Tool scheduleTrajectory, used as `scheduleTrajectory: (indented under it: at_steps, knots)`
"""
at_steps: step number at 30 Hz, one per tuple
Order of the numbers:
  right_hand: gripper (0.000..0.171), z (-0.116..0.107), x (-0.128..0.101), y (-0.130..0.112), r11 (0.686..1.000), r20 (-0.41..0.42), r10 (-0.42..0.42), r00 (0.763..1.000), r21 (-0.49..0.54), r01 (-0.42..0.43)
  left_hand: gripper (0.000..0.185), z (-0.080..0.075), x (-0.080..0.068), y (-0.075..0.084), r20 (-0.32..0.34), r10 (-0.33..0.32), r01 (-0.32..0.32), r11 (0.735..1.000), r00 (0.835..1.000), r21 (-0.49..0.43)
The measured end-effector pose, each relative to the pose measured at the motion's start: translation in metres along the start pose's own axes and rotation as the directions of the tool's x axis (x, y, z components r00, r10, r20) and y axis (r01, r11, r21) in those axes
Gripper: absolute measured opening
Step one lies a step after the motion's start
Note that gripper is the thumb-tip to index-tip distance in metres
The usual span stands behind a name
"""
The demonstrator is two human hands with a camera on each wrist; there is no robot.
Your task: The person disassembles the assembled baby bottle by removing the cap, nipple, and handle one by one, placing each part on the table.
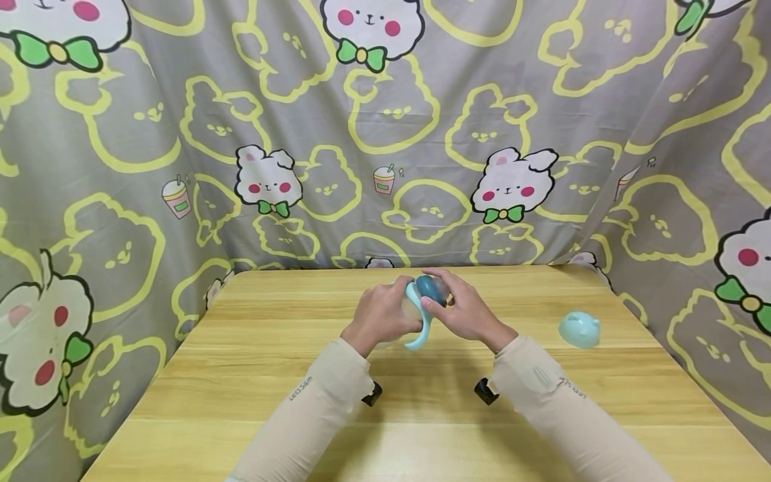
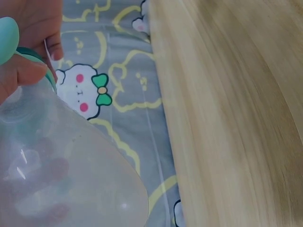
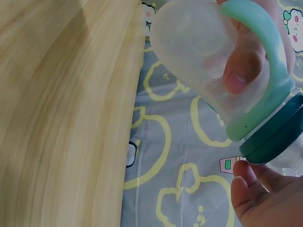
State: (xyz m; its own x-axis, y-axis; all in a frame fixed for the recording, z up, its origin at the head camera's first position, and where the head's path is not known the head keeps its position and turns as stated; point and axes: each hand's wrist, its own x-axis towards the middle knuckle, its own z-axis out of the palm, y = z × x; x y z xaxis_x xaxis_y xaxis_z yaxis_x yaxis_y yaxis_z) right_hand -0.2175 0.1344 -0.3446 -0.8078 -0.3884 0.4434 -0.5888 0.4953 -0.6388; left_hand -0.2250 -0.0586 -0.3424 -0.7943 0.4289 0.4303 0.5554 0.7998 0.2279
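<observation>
A translucent baby bottle with a pale mint handle is held tilted above the table, its clear tip to the right. My left hand grips the bottle's body, thumb laid along its side in the right wrist view. Around the dark teal collar ring at the bottle's neck, my right hand curls its thumb and fingers. The collar sits against the handle's ring; whether its thread is tight cannot be seen. In the left wrist view the rounded bottom bulges toward the camera.
A mint dome-shaped cap with small ear-like bumps lies on the right side of the wooden table. Grey curtains with cartoon prints hang behind the table and on both sides.
</observation>
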Motion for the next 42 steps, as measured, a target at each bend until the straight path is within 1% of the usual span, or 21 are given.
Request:
scheduleTrajectory:
  at_steps: [8,16,19,24,26,31,37,42]
  knots:
    - [0.049,0.0012,0.0009,0.0007,1.000,-0.026,0.002,1.000,-0.017,-0.002,0.075,0.0011,0.0005,0.0002,-0.002,0.004,-0.004,1.000,1.000,0.005]
    - [0.054,-0.0011,-0.0013,0.0018,1.000,-0.007,0.001,1.000,0.030,-0.001,0.074,0.0012,0.0008,0.0000,0.001,-0.004,0.004,1.000,1.000,-0.001]
    - [0.054,-0.0015,-0.0020,0.0011,1.000,-0.008,0.000,1.000,0.026,0.000,0.073,0.0020,0.0006,-0.0004,-0.003,-0.002,0.002,1.000,1.000,-0.010]
    - [0.051,-0.0008,-0.0021,0.0003,0.999,0.000,0.023,1.000,0.024,-0.023,0.074,0.0025,-0.0013,-0.0008,-0.008,0.001,-0.002,1.000,1.000,-0.007]
    - [0.051,-0.0010,-0.0018,0.0000,0.999,0.001,0.015,1.000,0.030,-0.015,0.074,0.0023,-0.0016,-0.0007,-0.013,0.004,-0.004,1.000,1.000,-0.002]
    - [0.052,-0.0013,-0.0012,0.0007,1.000,-0.006,-0.021,1.000,0.017,0.021,0.074,0.0021,-0.0009,-0.0006,-0.016,0.009,-0.009,1.000,1.000,0.008]
    - [0.051,0.0004,0.0000,0.0010,1.000,-0.022,-0.001,1.000,-0.024,0.000,0.075,0.0026,0.0004,-0.0014,-0.025,0.022,-0.022,1.000,0.999,0.012]
    - [0.051,0.0012,0.0004,0.0019,1.000,-0.027,0.003,1.000,-0.012,-0.004,0.075,0.0030,0.0006,-0.0015,-0.024,0.023,-0.023,1.000,0.999,0.016]
